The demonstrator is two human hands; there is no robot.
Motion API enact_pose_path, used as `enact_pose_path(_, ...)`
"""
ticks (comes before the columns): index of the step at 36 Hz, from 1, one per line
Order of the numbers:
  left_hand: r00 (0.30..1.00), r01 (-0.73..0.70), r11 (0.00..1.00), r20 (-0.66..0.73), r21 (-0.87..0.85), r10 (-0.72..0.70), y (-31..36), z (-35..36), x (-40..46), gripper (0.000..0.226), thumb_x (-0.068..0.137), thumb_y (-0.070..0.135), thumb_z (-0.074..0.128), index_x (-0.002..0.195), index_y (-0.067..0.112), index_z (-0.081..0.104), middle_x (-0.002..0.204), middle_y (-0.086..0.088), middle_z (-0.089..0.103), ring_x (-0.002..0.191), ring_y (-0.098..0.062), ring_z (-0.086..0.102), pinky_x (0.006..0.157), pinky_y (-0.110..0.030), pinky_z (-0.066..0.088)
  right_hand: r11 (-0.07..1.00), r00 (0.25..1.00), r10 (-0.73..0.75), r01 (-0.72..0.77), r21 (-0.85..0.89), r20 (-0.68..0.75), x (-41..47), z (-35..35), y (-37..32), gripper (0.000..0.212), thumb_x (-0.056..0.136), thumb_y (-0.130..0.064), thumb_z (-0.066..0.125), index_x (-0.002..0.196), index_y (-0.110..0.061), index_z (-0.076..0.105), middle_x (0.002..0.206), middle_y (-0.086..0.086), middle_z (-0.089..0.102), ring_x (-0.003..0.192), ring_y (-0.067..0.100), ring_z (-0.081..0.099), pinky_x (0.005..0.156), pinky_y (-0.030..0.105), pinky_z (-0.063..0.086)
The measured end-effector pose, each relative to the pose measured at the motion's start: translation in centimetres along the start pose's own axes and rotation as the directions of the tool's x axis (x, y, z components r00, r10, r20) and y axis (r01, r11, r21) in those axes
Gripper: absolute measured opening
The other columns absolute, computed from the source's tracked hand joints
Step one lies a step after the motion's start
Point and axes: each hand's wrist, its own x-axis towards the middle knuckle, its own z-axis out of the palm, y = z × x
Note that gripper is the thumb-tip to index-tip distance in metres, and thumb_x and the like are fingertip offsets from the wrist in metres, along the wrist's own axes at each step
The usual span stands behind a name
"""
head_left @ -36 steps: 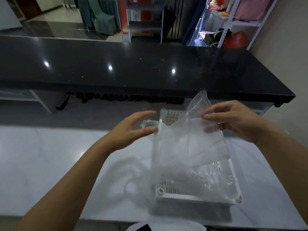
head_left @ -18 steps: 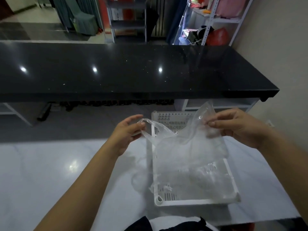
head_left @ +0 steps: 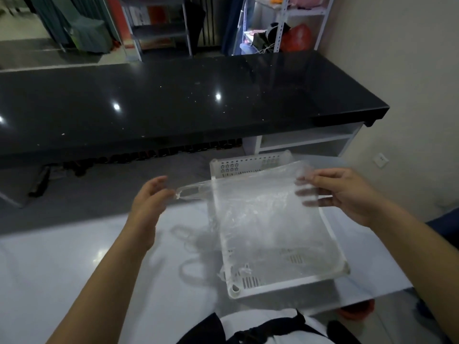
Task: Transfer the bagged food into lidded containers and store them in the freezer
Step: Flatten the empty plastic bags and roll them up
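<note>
Clear plastic bag [head_left: 258, 214] held spread in the air above a white slotted basket [head_left: 285, 281] on the pale marble table [head_left: 74, 269], hanging down toward the basket's floor. Pinched at its right upper corner by the right hand [head_left: 347, 194], fingers seen through the film. Looked empty, though too clear to be sure. Handle loop [head_left: 188, 192] stretched leftward, tip just at the thumb side of the left hand [head_left: 149, 199]; fingers there loosely extended, looking relaxed and apparently gripping nothing, though contact with the loop not certain. Long axis of the bag's mouth ran left to right between the two hands. Left hand nearer the free loop, so probably best placed to take it. No lidded containers or freezer in sight. Black counter [head_left: 173, 108] beyond, well apart
</note>
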Motion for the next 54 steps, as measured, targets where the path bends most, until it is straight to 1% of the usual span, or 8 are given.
enact_pose_path(3, 0.922, -0.361, 0.903, 0.232, 0.232, 0.309, 2.7, 0.4, -1.8, 0.051, 0.086, 0.036, 0.076, 0.126, 0.058, 0.054, 0.141, 0.024, 0.049, 0.127, 0.005, 0.045, 0.1, -0.028, 0.039, 0.994, 0.995, -0.067, 0.073, -0.075, 0.073, -0.2, 1.5, -1.7, 0.031, 0.083, -0.03, 0.07, 0.104, -0.009, 0.078, 0.111, 0.012, 0.075, 0.1, 0.032, 0.074, 0.074, 0.041, 0.063)
enact_pose_path(6, 0.773, -0.574, 0.73, 0.541, 0.371, 0.332, 5.6, 1.7, -3.5, 0.077, 0.077, 0.055, 0.079, 0.137, 0.068, 0.033, 0.139, 0.051, 0.027, 0.124, 0.026, 0.031, 0.1, -0.02, 0.032, 0.976, 0.974, -0.112, 0.144, -0.161, 0.195, -0.3, 3.3, -3.5, 0.033, 0.083, -0.028, 0.069, 0.106, -0.006, 0.076, 0.104, 0.015, 0.076, 0.097, 0.031, 0.074, 0.074, 0.04, 0.063)
enact_pose_path(13, 0.672, -0.672, 0.596, 0.699, 0.439, 0.243, 9.2, 4.7, -4.1, 0.088, 0.08, 0.04, 0.081, 0.144, 0.064, 0.025, 0.143, 0.03, 0.045, 0.133, 0.003, 0.04, 0.106, -0.027, 0.035, 0.948, 0.902, -0.132, 0.235, -0.213, 0.411, 0.2, 6.5, -7.6, 0.026, 0.085, -0.027, 0.069, 0.102, -0.01, 0.078, 0.1, 0.018, 0.076, 0.096, 0.034, 0.074, 0.073, 0.038, 0.062)
enact_pose_path(18, 0.721, -0.635, 0.681, 0.596, 0.364, 0.354, 9.6, 2.9, -4.7, 0.039, 0.095, 0.011, 0.064, 0.124, 0.038, 0.063, 0.103, 0.018, 0.072, 0.096, -0.002, 0.07, 0.077, -0.029, 0.061, 0.949, 0.918, -0.182, 0.257, -0.182, 0.352, 0.8, 8.2, -8.7, 0.022, 0.082, -0.028, 0.072, 0.096, -0.013, 0.079, 0.091, 0.013, 0.077, 0.08, 0.026, 0.075, 0.062, 0.03, 0.06)
enact_pose_path(27, 0.906, -0.101, 0.973, 0.424, 0.209, 0.003, 4.4, -5.4, -2.8, 0.037, 0.097, 0.005, 0.06, 0.128, 0.025, 0.064, 0.105, -0.01, 0.076, 0.094, -0.032, 0.075, 0.061, -0.042, 0.062, 0.889, 0.969, -0.082, 0.177, -0.422, 0.233, 1.1, 9.9, -0.1, 0.015, 0.087, -0.039, 0.075, 0.102, -0.042, 0.073, 0.099, -0.027, 0.073, 0.091, -0.002, 0.07, 0.069, 0.019, 0.055)
enact_pose_path(37, 0.95, 0.309, 0.949, 0.023, 0.066, -0.311, -6.0, -11.6, -0.9, 0.029, 0.092, 0.007, 0.067, 0.117, 0.022, 0.068, 0.102, -0.009, 0.078, 0.079, -0.02, 0.077, 0.058, -0.035, 0.06, 0.59, 0.976, 0.028, 0.158, -0.792, 0.215, -0.1, 7.8, 6.0, 0.029, 0.09, -0.045, 0.07, 0.117, -0.042, 0.062, 0.137, -0.015, 0.055, 0.127, 0.012, 0.051, 0.105, 0.033, 0.039)
enact_pose_path(46, 0.921, 0.362, 0.932, -0.157, 0.008, -0.356, -9.7, -10.6, -0.2, 0.042, 0.089, 0.008, 0.072, 0.128, 0.018, 0.062, 0.094, -0.014, 0.071, 0.068, -0.024, 0.071, 0.059, -0.038, 0.061, 0.126, 0.995, -0.096, 0.023, -0.992, 0.011, 0.6, 4.8, 6.5, 0.052, 0.09, -0.053, 0.065, 0.136, -0.029, 0.058, 0.154, 0.004, 0.045, 0.147, 0.031, 0.026, 0.119, 0.053, 0.017)
enact_pose_path(54, 0.932, 0.063, 0.896, -0.346, 0.439, 0.104, -6.4, -6.0, -0.1, 0.071, 0.093, 0.019, 0.064, 0.154, 0.034, 0.03, 0.159, -0.002, 0.029, 0.143, -0.028, 0.036, 0.107, -0.04, 0.04, 0.034, 0.991, 0.017, -0.131, -0.991, -0.13, 2.2, 4.4, 7.8, 0.027, 0.094, -0.051, 0.06, 0.11, -0.032, 0.07, 0.163, 0.006, 0.026, 0.153, 0.031, -0.003, 0.119, 0.059, -0.002)
